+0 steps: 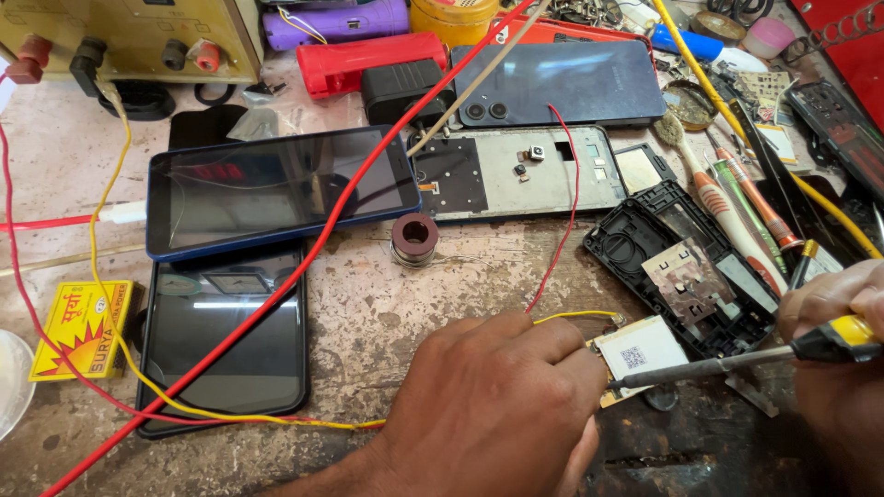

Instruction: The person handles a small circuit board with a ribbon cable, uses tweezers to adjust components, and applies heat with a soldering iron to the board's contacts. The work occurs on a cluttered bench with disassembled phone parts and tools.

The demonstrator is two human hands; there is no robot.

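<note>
My left hand (493, 405) rests on the worn bench, its fingers pressing down a small white battery pack (640, 354) with thin red and yellow wires (571, 316) running to it. My right hand (843, 354) grips a soldering iron (737, 364) by its yellow and black handle. The iron's tip touches the pack's left edge, just beside my left fingertips.
A black phone housing with a bare board (686, 276) lies right of the pack. Behind it sit a solder spool (415, 238), an opened phone frame (516, 175), two dark-screened phones (276, 189) (226, 336), a yellow box (83, 331), a power supply (129, 37), screwdrivers (737, 212).
</note>
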